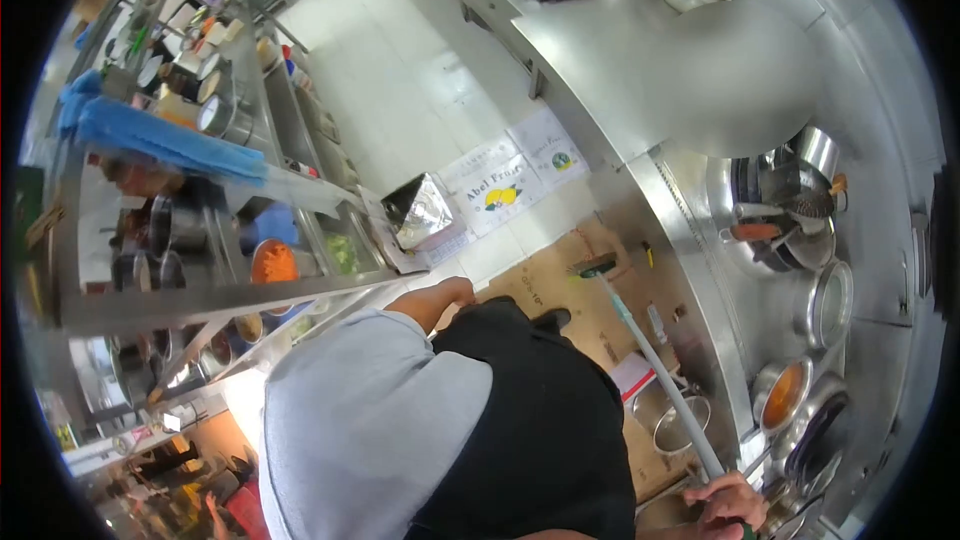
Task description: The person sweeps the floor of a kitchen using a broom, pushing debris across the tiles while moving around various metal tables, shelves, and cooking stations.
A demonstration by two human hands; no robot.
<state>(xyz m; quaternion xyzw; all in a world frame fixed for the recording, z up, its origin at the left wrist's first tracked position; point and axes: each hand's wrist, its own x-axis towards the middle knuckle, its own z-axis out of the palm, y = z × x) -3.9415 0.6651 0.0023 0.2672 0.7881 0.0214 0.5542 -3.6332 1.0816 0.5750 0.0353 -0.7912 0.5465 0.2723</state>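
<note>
The person's right hand (735,505) sits low in the view, its fingers (722,493) wrapped fully around the top end of a long grey broom (650,350). The grip is closed, with no gap showing. The shaft slants away from the fingers, and the brush head (597,265) rests well ahead of them on the flattened cardboard (545,292) covering the floor. It looks like a broom, though at this size it could be a squeegee. The left arm (440,298) is bent against the apron and its hand is hidden.

A steel pot (683,427) stands on the floor just beside the shaft, near the fingers. Beyond them, a bowl of orange sauce (782,392) sits on the steel tabletop (700,70).

Sweeping well here likely means short strokes with the head kept flat. The grip should stay firm so the shaft clears the pot.
</note>
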